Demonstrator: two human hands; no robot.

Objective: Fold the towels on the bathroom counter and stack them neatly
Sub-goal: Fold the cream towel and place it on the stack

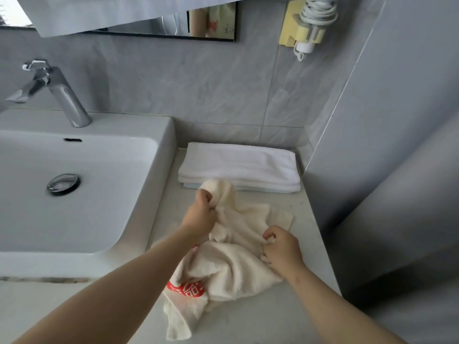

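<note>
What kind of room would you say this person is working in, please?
Most likely a bathroom, perhaps a hotel's: a white sink with a chrome faucet, folded white towels stacked on the counter, and a hair dryer in a wall holder.

Over on the left, a white sink (pixel 162 145) fills the frame, deep rectangular basin, chrome drain stopper (pixel 63 184) sitting in its floor and a dark overflow slot (pixel 72 140) in the back wall. Chrome faucet (pixel 62 95) stands on the back rim, spout angled left over the basin. Up top, a black-edged mirror (pixel 213 23) hangs on the grey tiled wall (pixel 198 83). Upper right, a pale yellow holder (pixel 289 28) is fixed to the tiles, a white hair dryer (pixel 305 47) slotted into it nose down, its cord (pixel 319 9) coiled above. A plain grey side wall (pixel 397 120) closes off the right.
</note>
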